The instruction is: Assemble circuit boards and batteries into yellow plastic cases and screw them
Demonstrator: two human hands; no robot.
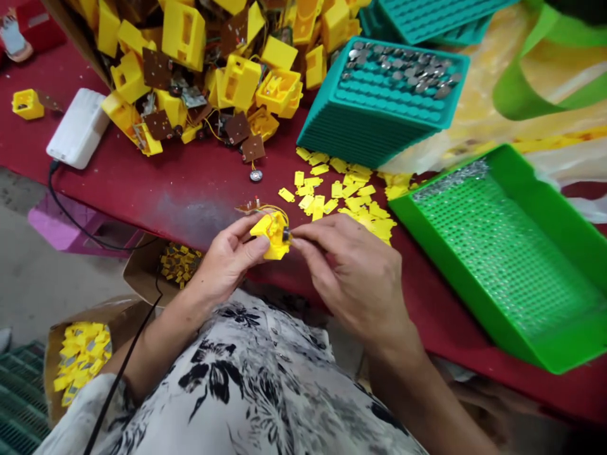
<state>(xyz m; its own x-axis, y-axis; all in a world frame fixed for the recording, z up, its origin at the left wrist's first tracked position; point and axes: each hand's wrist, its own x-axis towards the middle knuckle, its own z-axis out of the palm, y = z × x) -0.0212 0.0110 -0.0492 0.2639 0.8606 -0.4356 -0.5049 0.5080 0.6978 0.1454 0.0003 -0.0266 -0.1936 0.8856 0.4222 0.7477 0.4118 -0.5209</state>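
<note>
My left hand point(232, 256) is closed round a small yellow plastic housing point(271, 239) near the front edge of the table. A brown circuit board point(249, 208) hangs from the housing on thin wires, above my left fingertips. The thumb and index finger of my right hand point(351, 268) pinch a small dark round part point(286, 234) at the housing's right side. Just behind the hands lie many flat yellow pieces point(358, 202). A silver round disc point(255, 175) on a wire rests on the red cloth.
A heap of yellow housings point(237, 82) fills the back. Teal stacked trays point(379, 107) hold metal discs. At right is a green basket point(507, 265) with tiny metal parts. A white power bank point(79, 129) with a black cable lies left; boxes point(137, 268) stand below the table.
</note>
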